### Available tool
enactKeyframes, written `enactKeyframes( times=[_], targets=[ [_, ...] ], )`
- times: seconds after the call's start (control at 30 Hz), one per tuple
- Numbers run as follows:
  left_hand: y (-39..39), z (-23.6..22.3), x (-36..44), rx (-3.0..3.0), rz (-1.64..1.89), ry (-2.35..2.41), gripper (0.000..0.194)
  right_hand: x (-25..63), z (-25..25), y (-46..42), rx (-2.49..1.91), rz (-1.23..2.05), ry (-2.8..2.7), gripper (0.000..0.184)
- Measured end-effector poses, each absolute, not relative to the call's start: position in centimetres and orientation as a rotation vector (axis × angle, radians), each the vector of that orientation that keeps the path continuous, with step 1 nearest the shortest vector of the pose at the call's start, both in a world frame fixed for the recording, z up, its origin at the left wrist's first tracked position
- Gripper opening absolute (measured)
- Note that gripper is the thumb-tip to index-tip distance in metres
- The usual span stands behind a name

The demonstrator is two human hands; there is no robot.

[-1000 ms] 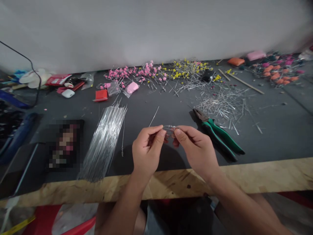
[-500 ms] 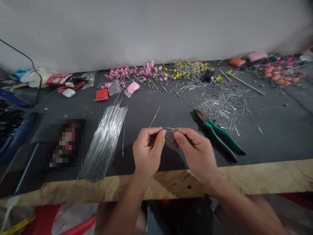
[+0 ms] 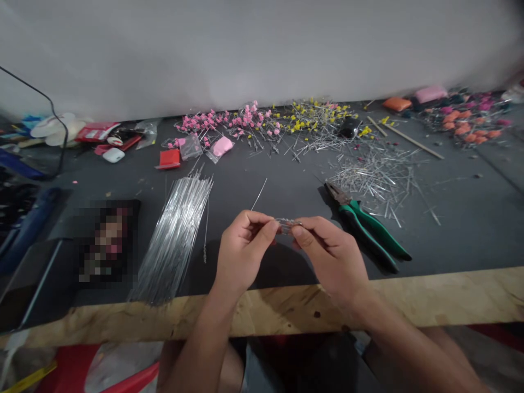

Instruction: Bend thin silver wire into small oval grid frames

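Between my two hands, over the dark table top (image 3: 295, 174), is a thin silvery wire (image 3: 285, 222) that looks bent and twisted. My left hand (image 3: 248, 245) pinches one side of it between thumb and forefinger. The other side is pinched in my right hand (image 3: 329, 248). The fingertips partly hide the wire's shape. Left of my hands lies a thick bundle of straight wires (image 3: 176, 234), with a single twisted wire (image 3: 205, 240) beside it. Another loose wire (image 3: 259, 192) lies just beyond my left hand. Pliers with green and black handles (image 3: 366, 224) rest to the right.
A heap of short wire pieces (image 3: 370, 172) lies behind the pliers. Along the back are pink-tipped wires (image 3: 245, 120), yellow-tipped wires (image 3: 315, 117) and orange-tipped pieces (image 3: 470, 128). A wooden stick (image 3: 415, 141) lies back right. A blurred-out dark object (image 3: 108, 240) is at left.
My left hand has shifted slightly left and its thumb has rolled over the wire. My right hand has dipped a little. Both still pinch the wire.
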State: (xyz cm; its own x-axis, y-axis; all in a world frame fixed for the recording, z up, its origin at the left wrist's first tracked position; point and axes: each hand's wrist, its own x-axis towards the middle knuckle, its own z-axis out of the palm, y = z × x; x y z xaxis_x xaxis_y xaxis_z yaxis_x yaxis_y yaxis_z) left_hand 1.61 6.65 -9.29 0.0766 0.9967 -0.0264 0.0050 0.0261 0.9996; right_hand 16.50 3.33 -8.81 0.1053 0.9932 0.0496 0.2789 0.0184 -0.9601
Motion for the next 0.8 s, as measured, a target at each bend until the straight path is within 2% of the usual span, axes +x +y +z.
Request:
enactKeyframes(
  times=[0.13, 0.27, 0.37, 0.5, 0.67, 0.8],
  targets=[
    [6.4, -9.2, 1.7, 1.531, 1.221, 1.218, 0.006, 17.4, -8.7, 3.7, -1.301, 1.187, -1.26, 0.014],
    [6.3, -9.7, 1.7, 1.953, 1.373, 1.079, 0.012, 17.9, -8.8, 3.8, -1.06, 1.516, -1.013, 0.042],
    [6.4, -10.1, 1.6, 2.216, 1.385, 1.07, 0.018, 18.1, -8.8, 3.9, -1.039, 1.653, -0.867, 0.04],
    [6.3, -10.4, 1.9, 2.23, 1.371, 1.152, 0.019, 18.1, -8.7, 4.2, -1.061, 1.596, -0.826, 0.035],
    [6.0, -10.5, 2.7, 1.752, 1.278, 1.233, 0.02, 17.7, -8.9, 4.4, -1.108, 1.465, -0.863, 0.042],
    [5.9, -10.6, 3.1, 1.601, 1.204, 1.229, 0.016, 17.2, -9.0, 4.4, -1.166, 1.415, -0.905, 0.028]
  ],
)
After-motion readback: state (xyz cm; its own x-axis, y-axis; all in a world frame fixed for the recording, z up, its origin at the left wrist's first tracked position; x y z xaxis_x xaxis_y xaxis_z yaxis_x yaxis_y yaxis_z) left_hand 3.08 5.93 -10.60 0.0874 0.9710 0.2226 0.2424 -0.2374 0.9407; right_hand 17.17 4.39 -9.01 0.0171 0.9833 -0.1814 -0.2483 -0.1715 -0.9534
